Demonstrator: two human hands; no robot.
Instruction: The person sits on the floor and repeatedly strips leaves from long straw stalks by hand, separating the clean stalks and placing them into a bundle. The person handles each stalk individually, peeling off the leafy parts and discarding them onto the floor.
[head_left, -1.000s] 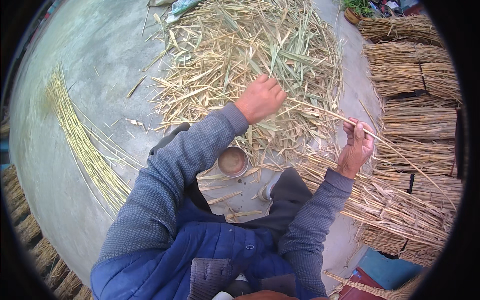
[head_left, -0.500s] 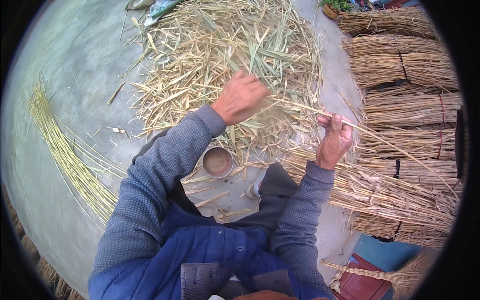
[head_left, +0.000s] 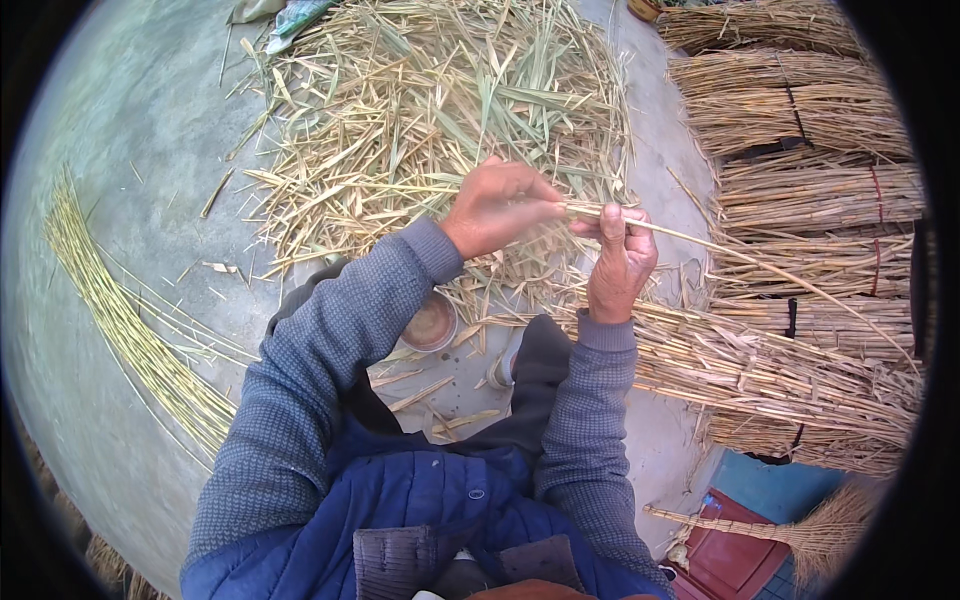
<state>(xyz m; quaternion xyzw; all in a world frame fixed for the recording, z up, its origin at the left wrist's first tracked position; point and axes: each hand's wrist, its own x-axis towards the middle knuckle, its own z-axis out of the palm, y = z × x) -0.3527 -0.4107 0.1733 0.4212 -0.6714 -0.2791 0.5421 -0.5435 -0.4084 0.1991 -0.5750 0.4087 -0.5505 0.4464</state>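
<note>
A long thin stalk [head_left: 740, 255] runs between the two hands, its near end at the fingertips and its far end slanting away to the right over the tied bundles. The left hand [head_left: 500, 205] is closed around the stalk's near end, fingers curled over it with the back of the hand turned up. The right hand [head_left: 622, 262] sits just beside it, touching or nearly touching the left fingertips, and pinches the same stalk between thumb and forefinger (the thumb stands upright along the front). Both sleeves are grey knit, above a blue padded jacket [head_left: 430, 510].

Just beyond the left hand lies a big loose heap of stripped leaves and husks [head_left: 440, 130], pale yellow with some green blades mixed in. Below the hands, between the forearms, a small round cup [head_left: 430, 322] stands on the concrete floor [head_left: 150, 130], with scraps of straw about it. To the right of the right hand lies a row of tied straw bundles [head_left: 800, 190], stacked side by side, and another thick bundle [head_left: 770, 375] runs under the right forearm. Well to the left of the left arm, a neat sheaf of cleaned yellow-green stalks [head_left: 110, 300] lies curved along the floor. Near the lower right, a small broom [head_left: 790, 530] lies over a red tile.
</note>
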